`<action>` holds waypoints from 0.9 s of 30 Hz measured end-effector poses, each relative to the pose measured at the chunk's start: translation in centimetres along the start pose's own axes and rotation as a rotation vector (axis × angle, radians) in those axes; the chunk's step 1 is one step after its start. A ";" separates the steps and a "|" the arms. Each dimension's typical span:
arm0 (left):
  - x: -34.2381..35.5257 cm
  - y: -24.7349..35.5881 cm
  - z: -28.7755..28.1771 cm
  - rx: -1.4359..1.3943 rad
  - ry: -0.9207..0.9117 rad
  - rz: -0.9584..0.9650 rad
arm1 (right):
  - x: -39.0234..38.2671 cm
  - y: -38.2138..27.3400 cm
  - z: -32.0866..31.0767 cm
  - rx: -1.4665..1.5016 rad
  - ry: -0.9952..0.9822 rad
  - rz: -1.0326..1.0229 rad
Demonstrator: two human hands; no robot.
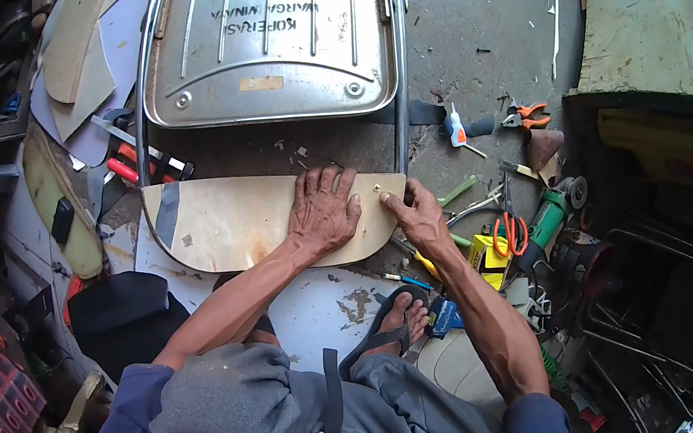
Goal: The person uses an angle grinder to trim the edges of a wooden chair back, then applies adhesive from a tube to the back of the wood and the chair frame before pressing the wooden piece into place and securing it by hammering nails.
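A curved plywood board (240,216) with a grey tape strip (167,211) at its left end lies across the end of a chair's chromed tube frame (399,133). My left hand (323,217) rests flat on the board, fingers stretched toward the far edge. At the board's upper right corner, my right hand (420,218) grips the edge, thumb on top beside a small hole or raised spot (376,188); its other fingers are partly hidden. Beyond the board, the chair's ribbed metal seat pan (282,29) lies within the frame.
On the right are a glue bottle (455,128), orange-handled pliers (526,116), orange-handled scissors (511,234), a green angle grinder (553,214) and a yellow box (487,258). Cut board pieces (86,13) lie at the left. Metal chair frames (671,320) stand at the far right.
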State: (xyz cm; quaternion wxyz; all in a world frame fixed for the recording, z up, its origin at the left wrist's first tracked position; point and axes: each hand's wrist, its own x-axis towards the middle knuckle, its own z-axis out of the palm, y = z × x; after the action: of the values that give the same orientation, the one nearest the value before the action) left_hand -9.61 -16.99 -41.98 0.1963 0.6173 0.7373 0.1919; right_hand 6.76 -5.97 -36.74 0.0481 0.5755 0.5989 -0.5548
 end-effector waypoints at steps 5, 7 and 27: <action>0.2 0.5 0.1 0.005 0.019 0.021 | 1.1 3.1 0.8 -0.001 0.087 -0.065; 0.3 0.4 0.0 0.005 0.014 0.011 | 1.0 2.4 0.9 -0.049 0.107 -0.045; 8.0 0.1 -1.1 -0.269 -0.317 0.099 | 0.6 1.5 0.2 -0.038 0.105 -0.059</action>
State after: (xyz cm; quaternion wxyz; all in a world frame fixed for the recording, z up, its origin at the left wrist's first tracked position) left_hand -11.37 -9.10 -41.43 0.3808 0.6436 0.6335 0.1987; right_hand 7.59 -6.14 -38.11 0.0109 0.5850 0.6276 -0.5136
